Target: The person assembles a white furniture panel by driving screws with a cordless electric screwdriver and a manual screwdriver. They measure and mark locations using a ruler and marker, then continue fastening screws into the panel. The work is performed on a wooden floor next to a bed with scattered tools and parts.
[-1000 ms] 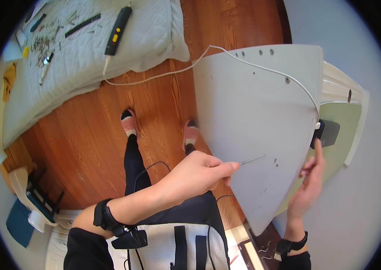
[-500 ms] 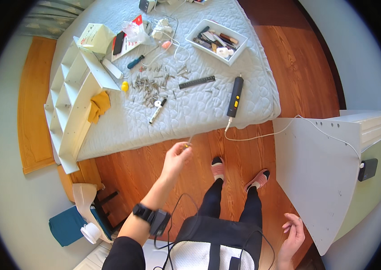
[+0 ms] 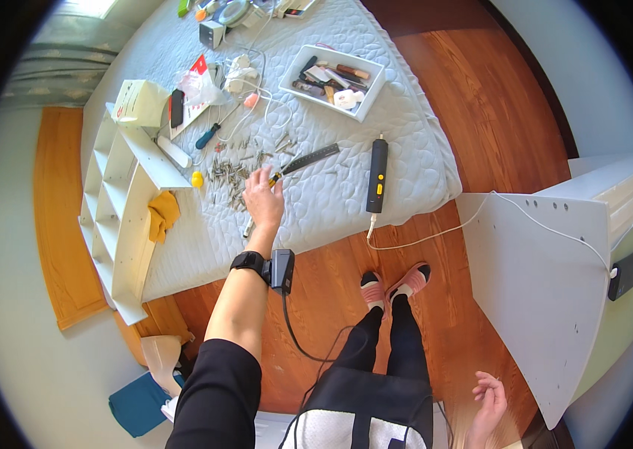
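Note:
Over the quilted bed, my left hand is closed on a slim yellow-and-black tool, which looks like a small screwdriver. Its tip lies against the near end of a black ruler. A pile of loose screws spreads beside and beyond my fingers. The marker lies partly hidden by my left hand and wrist. My right hand hangs low at the right near the white panel furniture, empty, its fingers loosely bent and apart.
A black electric screwdriver lies at the bed's near edge, its white cable running to a black power bank on the white furniture. A white tray of tools, a blue-handled screwdriver and a white shelf unit rest on the bed.
My left hand has moved forward from beyond the bed's edge to above the screws, carrying the yellow-and-black tool. My right hand stays low, and my feet have come closer together.

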